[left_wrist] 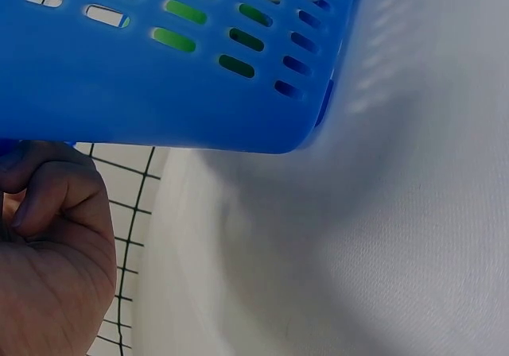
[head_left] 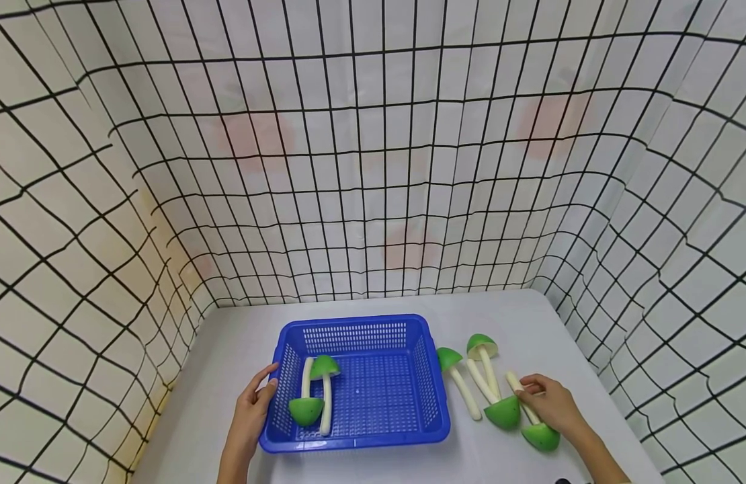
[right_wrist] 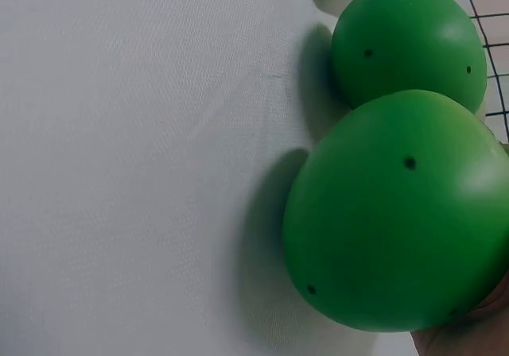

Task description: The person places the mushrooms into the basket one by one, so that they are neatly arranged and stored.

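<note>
Spreading beneath everything, a white tabletop (head_left: 228,349) carries a blue rectangular plastic basket (head_left: 349,444) with slotted sides, and from where I stand the white walls (head_left: 367,168), ruled with a black grid, rise behind the basket and to both sides of it. Faint reddish blotches (head_left: 255,141) show through the grid behind the basket. Inside the basket, toward its left wall, two mushrooms lie side by side, each with a domed green cap and a long white stem: one cap (head_left: 306,411) is nearer the person, the other (head_left: 325,366) farther away. Right of the basket lie more of the same kind: a slanting mushroom (head_left: 449,357) just beside its wall, then a crossing pair, one cap (head_left: 482,345) at the far end and the other (head_left: 503,413) at the near end. These three stand between the basket and the person's right hand (head_left: 551,403), whose thumb and fingers pinch the stem of the rightmost mushroom (head_left: 541,438); black dots mark its cap, and I cannot tell whether it touches the tabletop. The left hand (head_left: 249,407) holds the basket's left rim, thumb and fingers bent close together there. Near the person, right of the basket, a dark thing (head_left: 563,481) barely shows, too little to make out.
</note>
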Motion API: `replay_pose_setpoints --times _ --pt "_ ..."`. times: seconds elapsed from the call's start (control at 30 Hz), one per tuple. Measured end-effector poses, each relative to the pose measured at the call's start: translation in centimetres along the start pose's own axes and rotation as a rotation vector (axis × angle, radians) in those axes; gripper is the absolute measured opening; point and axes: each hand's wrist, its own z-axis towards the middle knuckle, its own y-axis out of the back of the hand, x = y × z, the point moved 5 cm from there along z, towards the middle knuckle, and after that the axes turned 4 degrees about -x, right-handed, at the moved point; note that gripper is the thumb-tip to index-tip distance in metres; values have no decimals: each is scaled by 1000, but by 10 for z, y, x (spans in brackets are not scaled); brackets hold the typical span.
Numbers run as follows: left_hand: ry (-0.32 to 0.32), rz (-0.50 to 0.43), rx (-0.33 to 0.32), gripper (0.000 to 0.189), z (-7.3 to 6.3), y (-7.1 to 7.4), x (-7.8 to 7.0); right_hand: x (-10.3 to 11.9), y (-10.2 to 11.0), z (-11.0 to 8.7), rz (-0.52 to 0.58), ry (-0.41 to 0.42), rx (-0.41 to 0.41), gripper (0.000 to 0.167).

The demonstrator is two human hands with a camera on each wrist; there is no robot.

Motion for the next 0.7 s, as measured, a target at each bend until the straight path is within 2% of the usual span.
replay_pose_setpoints --times 0.43,0.7 --pt "-1 -1 7 48 1 0 1 -3 8 1 -5 -8 -14 44" --pt "-2 -1 4 47 1 0 1 3 14 -1 65 -54 -31 48"
